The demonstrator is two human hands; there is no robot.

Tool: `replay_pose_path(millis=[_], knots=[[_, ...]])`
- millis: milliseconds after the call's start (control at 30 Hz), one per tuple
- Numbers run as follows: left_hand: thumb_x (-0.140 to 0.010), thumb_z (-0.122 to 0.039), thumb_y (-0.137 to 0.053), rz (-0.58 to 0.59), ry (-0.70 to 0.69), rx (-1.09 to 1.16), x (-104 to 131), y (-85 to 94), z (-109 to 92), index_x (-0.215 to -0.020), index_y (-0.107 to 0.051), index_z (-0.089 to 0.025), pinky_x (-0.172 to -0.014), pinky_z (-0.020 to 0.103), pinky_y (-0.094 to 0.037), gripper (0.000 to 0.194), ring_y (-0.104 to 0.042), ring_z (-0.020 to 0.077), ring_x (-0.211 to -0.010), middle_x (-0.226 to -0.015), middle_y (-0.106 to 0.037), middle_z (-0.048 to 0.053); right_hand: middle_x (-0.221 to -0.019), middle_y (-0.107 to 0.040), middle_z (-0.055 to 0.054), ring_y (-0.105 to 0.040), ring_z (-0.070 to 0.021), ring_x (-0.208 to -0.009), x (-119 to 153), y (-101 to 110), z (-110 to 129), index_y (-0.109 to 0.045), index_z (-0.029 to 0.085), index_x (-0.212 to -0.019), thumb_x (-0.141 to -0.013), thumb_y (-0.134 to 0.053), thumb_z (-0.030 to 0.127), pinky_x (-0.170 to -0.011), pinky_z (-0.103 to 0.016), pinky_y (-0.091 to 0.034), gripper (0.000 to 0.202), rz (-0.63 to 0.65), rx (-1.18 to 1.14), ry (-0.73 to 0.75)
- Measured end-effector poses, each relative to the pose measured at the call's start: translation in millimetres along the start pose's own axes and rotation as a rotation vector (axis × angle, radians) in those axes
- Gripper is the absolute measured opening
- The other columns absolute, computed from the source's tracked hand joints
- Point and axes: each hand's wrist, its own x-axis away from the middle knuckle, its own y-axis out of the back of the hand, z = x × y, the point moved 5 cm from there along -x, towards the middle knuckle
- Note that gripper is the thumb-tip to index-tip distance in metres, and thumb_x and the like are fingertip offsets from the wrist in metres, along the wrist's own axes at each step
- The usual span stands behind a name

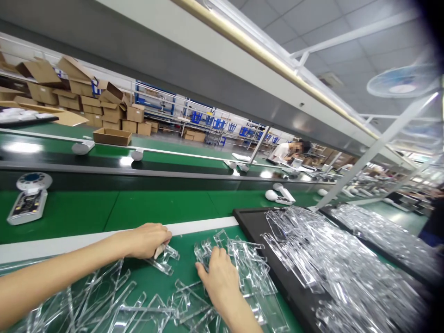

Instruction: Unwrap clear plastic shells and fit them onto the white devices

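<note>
My left hand [151, 240] is closed with its fingers curled round a clear plastic part [164, 264] that juts out below the fingertips. To its right, my right hand [220, 273] reaches over a heap of similar clear plastic frames [248, 261]. Its fingers bend down onto several of them, with the thumb to the left; the fingertips are partly hidden among the pieces. More loose clear frames [138, 307] lie tangled on the green work surface [185, 243] in front of me.
At right, a black tray [249, 217] holds a large pile of clear parts [333, 249]. White device assemblies [29, 203] stand on the green conveyor [152, 206]. A slanted white post [378, 150] rises beyond the tray. A person [282, 151] sits farther along the line.
</note>
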Motion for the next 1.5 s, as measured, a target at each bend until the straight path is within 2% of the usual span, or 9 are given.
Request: replay_pose_path(millis=[300,433,600,767,900,1067,1200,1367,1500], knots=[[-0.078,-0.024,-0.041,-0.155,0.210,0.350,12,21.3,13,-0.091,-0.060,-0.021,-0.054,0.026,-0.035,0.023,-0.058,0.0206,-0.065,-0.072,-0.063,0.004,-0.105,-0.061,-0.019,-0.058,-0.0321,-0.102,2,10,4,-0.061,0.007,-0.100,-0.078,-0.054,0.016,-0.078,-0.038,-0.045,0.025,0.002,-0.068,0.011],[-0.070,-0.025,-0.047,-0.185,0.237,0.662,8,17.2,10,-0.084,-0.060,-0.019,-0.053,0.024,-0.040,0.020,-0.058,0.0188,-0.059,-0.063,-0.061,0.002,-0.104,-0.063,-0.016,-0.060,-0.0286,-0.098,2,19,-4,-0.059,0.010,-0.099,-0.078,-0.049,0.012,-0.079,-0.034,-0.042,0.024,-0.001,-0.131,0.013],[-0.064,-0.025,-0.046,-0.162,0.261,0.836,2,6.5,7,-0.082,-0.057,-0.018,-0.049,0.024,-0.042,0.022,-0.057,0.0166,-0.054,-0.060,-0.060,0.000,-0.099,-0.066,-0.017,-0.062,-0.0302,-0.091,1,15,-3,-0.054,0.010,-0.102,-0.072,-0.047,0.001,-0.075,-0.035,-0.039,0.031,0.024,-0.247,-0.003],[-0.061,-0.023,-0.047,-0.143,0.272,0.922,2,-2.0,6,-0.079,-0.054,-0.018,-0.046,0.021,-0.040,0.019,-0.056,0.0151,-0.053,-0.059,-0.058,-0.001,-0.087,-0.066,-0.012,-0.063,-0.0268,-0.083,-6,15,-5,-0.051,0.012,-0.097,-0.071,-0.047,0.002,-0.073,-0.034,-0.040,0.029,0.015,-0.545,0.014],[-0.063,-0.022,-0.048,-0.137,0.284,0.976,6,-4.3,6,-0.079,-0.053,-0.018,-0.047,0.020,-0.040,0.017,-0.056,0.0138,-0.055,-0.061,-0.059,-0.001,-0.086,-0.065,-0.006,-0.063,-0.0180,-0.078,-16,21,-10,-0.049,0.017,-0.095,-0.076,-0.049,0.018,-0.072,-0.028,-0.046,0.019,0.022,-0.949,0.060],[-0.070,-0.022,-0.046,-0.195,0.379,0.965,3,-4.9,11,-0.085,-0.052,-0.018,-0.047,0.019,-0.040,0.017,-0.060,0.0138,-0.059,-0.071,-0.064,0.003,-0.077,-0.065,-0.004,-0.062,-0.0182,-0.074,-20,29,-13,-0.051,0.017,-0.093,-0.062,-0.060,0.030,-0.074,-0.031,-0.047,0.035,-0.012,-1.338,0.033],[-0.070,-0.019,-0.047,-0.297,0.505,0.804,-4,-3.1,15,-0.089,-0.055,-0.018,-0.049,0.023,-0.040,0.020,-0.062,0.0173,-0.061,-0.076,-0.068,0.005,-0.072,-0.062,-0.002,-0.059,-0.0167,-0.067,-21,23,-11,-0.053,0.018,-0.087,-0.054,-0.061,0.033,-0.064,-0.028,-0.046,0.037,-0.054,-1.476,-0.055],[-0.073,-0.018,-0.051,-0.403,0.477,0.602,-11,6.8,-13,-0.098,-0.061,-0.022,-0.062,0.028,-0.040,0.028,-0.064,0.0230,-0.076,-0.085,-0.070,0.004,-0.061,-0.055,0.004,-0.051,-0.0124,-0.053,-26,11,1,-0.053,0.019,-0.081,-0.055,-0.059,0.023,-0.049,-0.023,-0.039,0.027,-0.110,-1.470,-0.135],[-0.082,-0.024,-0.045,-0.474,0.407,0.555,-12,10.5,-38,-0.113,-0.058,-0.023,-0.071,0.028,-0.040,0.033,-0.062,0.0232,-0.088,-0.096,-0.069,0.005,-0.062,-0.050,0.004,-0.050,-0.0124,-0.054,-28,3,9,-0.050,0.019,-0.080,-0.055,-0.053,0.020,-0.047,-0.023,-0.043,0.025,-0.139,-1.487,-0.202]])
